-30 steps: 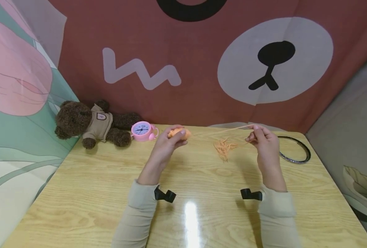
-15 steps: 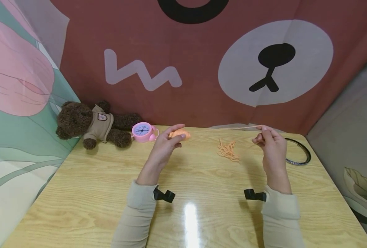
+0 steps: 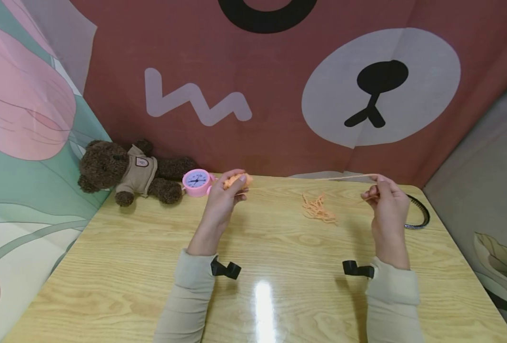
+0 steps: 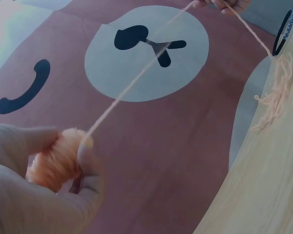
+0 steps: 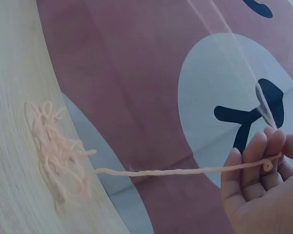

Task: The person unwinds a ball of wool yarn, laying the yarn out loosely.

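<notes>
A small ball of orange yarn [image 4: 56,163] is gripped between the thumb and fingers of my left hand [image 3: 220,202], held above the table. From it one strand [image 4: 132,84] runs across to my right hand [image 3: 389,205], which pinches it between thumb and fingertips. Past those fingers the strand [image 5: 176,172] leads on down to a loose heap of yarn [image 3: 318,209] on the tabletop, between and beyond the hands. In the right wrist view a small curl of yarn lies against the fingers of the right hand.
A pink alarm clock [image 3: 196,183] stands just left of the left hand. Beside it a brown teddy bear [image 3: 129,171] lies on its side. A dark headband [image 3: 420,214] lies behind the right hand, partly covered. The wooden table [image 3: 120,267] meets a printed cloth backdrop.
My right hand has moved right, drawing the strand longer between the hands. The left hand has shifted slightly left with the yarn ball. The loose heap has slid a little right and spread.
</notes>
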A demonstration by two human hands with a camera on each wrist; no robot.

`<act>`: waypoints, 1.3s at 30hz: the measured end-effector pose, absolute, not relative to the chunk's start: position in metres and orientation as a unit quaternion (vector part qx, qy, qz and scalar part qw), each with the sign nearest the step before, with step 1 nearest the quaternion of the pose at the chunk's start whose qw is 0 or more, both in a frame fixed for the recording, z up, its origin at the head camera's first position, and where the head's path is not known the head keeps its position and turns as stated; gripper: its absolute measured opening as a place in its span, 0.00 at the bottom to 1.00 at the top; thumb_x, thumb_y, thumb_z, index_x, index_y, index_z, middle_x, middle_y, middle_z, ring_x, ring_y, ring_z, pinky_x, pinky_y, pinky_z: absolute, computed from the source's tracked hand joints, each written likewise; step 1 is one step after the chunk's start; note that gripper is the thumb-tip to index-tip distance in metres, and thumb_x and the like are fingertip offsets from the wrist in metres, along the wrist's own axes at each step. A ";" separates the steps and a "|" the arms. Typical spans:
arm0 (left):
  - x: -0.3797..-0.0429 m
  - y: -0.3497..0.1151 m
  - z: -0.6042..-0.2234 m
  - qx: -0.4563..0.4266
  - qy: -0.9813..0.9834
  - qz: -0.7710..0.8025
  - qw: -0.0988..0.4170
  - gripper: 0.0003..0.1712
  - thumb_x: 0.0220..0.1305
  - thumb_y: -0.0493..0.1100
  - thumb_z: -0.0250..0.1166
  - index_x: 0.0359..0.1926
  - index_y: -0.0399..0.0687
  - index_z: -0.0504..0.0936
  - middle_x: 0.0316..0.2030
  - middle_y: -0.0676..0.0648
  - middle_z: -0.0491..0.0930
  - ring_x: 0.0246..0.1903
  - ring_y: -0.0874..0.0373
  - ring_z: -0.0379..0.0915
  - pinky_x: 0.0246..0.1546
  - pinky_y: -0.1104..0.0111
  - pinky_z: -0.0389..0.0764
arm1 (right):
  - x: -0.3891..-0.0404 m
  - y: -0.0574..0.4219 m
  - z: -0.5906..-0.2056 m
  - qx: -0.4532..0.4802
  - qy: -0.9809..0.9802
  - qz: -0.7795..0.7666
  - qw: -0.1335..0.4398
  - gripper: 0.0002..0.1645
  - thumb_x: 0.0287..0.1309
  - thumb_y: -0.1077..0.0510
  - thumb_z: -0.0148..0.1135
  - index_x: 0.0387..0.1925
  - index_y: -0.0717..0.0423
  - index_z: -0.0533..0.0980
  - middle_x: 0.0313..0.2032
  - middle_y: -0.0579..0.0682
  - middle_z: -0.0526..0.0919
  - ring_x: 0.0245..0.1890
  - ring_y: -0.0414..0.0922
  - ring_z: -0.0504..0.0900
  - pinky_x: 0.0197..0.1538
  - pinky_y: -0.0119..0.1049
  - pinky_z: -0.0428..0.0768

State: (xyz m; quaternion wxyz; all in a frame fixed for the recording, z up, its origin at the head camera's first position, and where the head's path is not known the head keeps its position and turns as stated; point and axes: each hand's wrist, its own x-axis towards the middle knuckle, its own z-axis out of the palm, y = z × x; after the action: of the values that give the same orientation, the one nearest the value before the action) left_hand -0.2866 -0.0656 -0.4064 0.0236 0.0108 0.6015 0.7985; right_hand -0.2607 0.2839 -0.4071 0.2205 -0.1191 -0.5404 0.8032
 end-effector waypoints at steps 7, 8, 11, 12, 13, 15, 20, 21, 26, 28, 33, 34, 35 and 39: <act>-0.288 -0.066 -0.406 0.013 0.573 0.820 0.005 0.18 0.76 0.40 0.58 0.63 0.41 0.75 0.48 0.49 0.77 0.39 0.60 0.82 0.39 0.73 0.86 | -0.260 0.289 -0.410 -0.140 -0.530 0.805 0.227 0.16 0.71 0.52 0.60 0.47 0.62 0.82 0.23 0.47 0.78 0.22 0.41 0.81 0.31 0.29 0.84; -0.287 -0.066 -0.405 0.017 0.577 0.816 0.008 0.19 0.77 0.41 0.57 0.64 0.41 0.74 0.47 0.49 0.77 0.39 0.59 0.82 0.39 0.73 0.86 | -0.260 0.289 -0.411 -0.140 -0.541 0.800 0.218 0.17 0.71 0.52 0.60 0.48 0.61 0.82 0.25 0.47 0.79 0.23 0.41 0.82 0.33 0.29 0.84; -0.285 -0.064 -0.405 0.025 0.594 0.804 0.023 0.20 0.79 0.45 0.53 0.64 0.41 0.74 0.44 0.51 0.80 0.40 0.58 0.82 0.38 0.71 0.87 | -0.260 0.287 -0.413 -0.138 -0.613 0.758 0.176 0.20 0.72 0.48 0.58 0.54 0.55 0.81 0.35 0.44 0.84 0.31 0.39 0.86 0.39 0.26 0.85; -0.285 -0.063 -0.405 0.024 0.599 0.800 0.028 0.19 0.80 0.46 0.53 0.63 0.42 0.74 0.43 0.52 0.80 0.40 0.57 0.82 0.38 0.70 0.87 | -0.261 0.286 -0.414 -0.134 -0.649 0.732 0.157 0.22 0.73 0.46 0.57 0.58 0.53 0.80 0.40 0.43 0.84 0.35 0.38 0.87 0.43 0.25 0.85; -0.284 -0.062 -0.404 0.024 0.605 0.795 0.032 0.19 0.80 0.47 0.52 0.62 0.43 0.74 0.42 0.53 0.80 0.40 0.57 0.83 0.38 0.70 0.86 | -0.262 0.284 -0.415 -0.127 -0.689 0.700 0.140 0.24 0.73 0.44 0.54 0.61 0.51 0.78 0.46 0.44 0.85 0.41 0.38 0.87 0.48 0.27 0.85; -0.283 -0.061 -0.404 0.024 0.614 0.788 0.042 0.18 0.79 0.48 0.53 0.60 0.44 0.76 0.41 0.54 0.81 0.41 0.56 0.83 0.38 0.70 0.86 | -0.263 0.276 -0.415 -0.114 -0.757 0.633 0.112 0.28 0.75 0.39 0.50 0.67 0.46 0.74 0.57 0.47 0.82 0.53 0.41 0.85 0.59 0.32 0.82; -0.281 -0.054 -0.404 0.040 0.635 0.769 0.060 0.17 0.76 0.47 0.59 0.58 0.45 0.78 0.40 0.54 0.81 0.42 0.53 0.85 0.38 0.69 0.87 | -0.267 0.245 -0.421 -0.049 -0.834 0.543 0.089 0.32 0.76 0.37 0.45 0.71 0.47 0.71 0.67 0.57 0.76 0.65 0.56 0.75 0.69 0.56 0.73; -0.280 -0.052 -0.404 0.048 0.636 0.767 0.063 0.17 0.75 0.46 0.60 0.58 0.44 0.78 0.40 0.54 0.82 0.41 0.54 0.85 0.37 0.69 0.87 | -0.268 0.238 -0.422 -0.027 -0.837 0.540 0.085 0.32 0.76 0.38 0.46 0.70 0.49 0.71 0.66 0.58 0.76 0.65 0.57 0.75 0.69 0.57 0.73; -0.275 -0.038 -0.406 0.114 0.632 0.760 0.098 0.19 0.73 0.41 0.62 0.61 0.39 0.77 0.40 0.54 0.83 0.38 0.60 0.84 0.35 0.70 0.85 | -0.269 0.198 -0.429 0.118 -0.847 0.518 0.013 0.27 0.77 0.46 0.51 0.71 0.51 0.70 0.65 0.55 0.78 0.65 0.55 0.77 0.66 0.55 0.77; -0.273 -0.033 -0.407 0.140 0.631 0.755 0.114 0.20 0.73 0.40 0.62 0.62 0.37 0.76 0.42 0.54 0.82 0.38 0.62 0.82 0.35 0.71 0.84 | -0.268 0.186 -0.431 0.182 -0.838 0.514 -0.025 0.26 0.77 0.53 0.51 0.72 0.53 0.68 0.66 0.56 0.77 0.62 0.55 0.79 0.62 0.53 0.80; -0.270 -0.030 -0.409 0.164 0.644 0.737 0.123 0.20 0.72 0.39 0.61 0.62 0.39 0.77 0.44 0.53 0.80 0.37 0.63 0.77 0.30 0.72 0.80 | -0.265 0.177 -0.433 0.237 -0.816 0.523 -0.060 0.16 0.77 0.57 0.51 0.56 0.58 0.79 0.51 0.56 0.84 0.47 0.52 0.84 0.53 0.48 0.82; -0.271 -0.030 -0.409 0.162 0.651 0.732 0.119 0.19 0.72 0.40 0.61 0.61 0.40 0.77 0.44 0.52 0.80 0.36 0.63 0.77 0.30 0.72 0.79 | -0.265 0.179 -0.432 0.227 -0.818 0.525 -0.056 0.15 0.78 0.55 0.51 0.51 0.58 0.80 0.45 0.56 0.85 0.43 0.52 0.84 0.51 0.46 0.82; -0.271 -0.031 -0.409 0.158 0.659 0.726 0.116 0.19 0.72 0.40 0.61 0.61 0.41 0.78 0.45 0.52 0.80 0.36 0.62 0.76 0.30 0.72 0.78 | -0.265 0.181 -0.431 0.211 -0.821 0.528 -0.050 0.16 0.78 0.53 0.51 0.46 0.57 0.81 0.40 0.54 0.85 0.42 0.51 0.85 0.50 0.47 0.83; -0.272 -0.033 -0.410 0.143 0.694 0.697 0.112 0.17 0.71 0.40 0.61 0.59 0.46 0.81 0.46 0.50 0.82 0.37 0.62 0.75 0.30 0.72 0.75 | -0.266 0.189 -0.429 0.157 -0.822 0.546 -0.026 0.24 0.79 0.50 0.49 0.33 0.64 0.77 0.28 0.55 0.75 0.33 0.50 0.83 0.42 0.44 0.84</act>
State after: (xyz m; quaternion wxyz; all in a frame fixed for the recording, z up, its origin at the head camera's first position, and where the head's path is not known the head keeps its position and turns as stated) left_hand -0.2723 -0.0334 -0.4104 0.1123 0.1434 0.6938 0.6967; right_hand -0.2663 0.1894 -0.4285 -0.0261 0.1568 -0.8224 0.5463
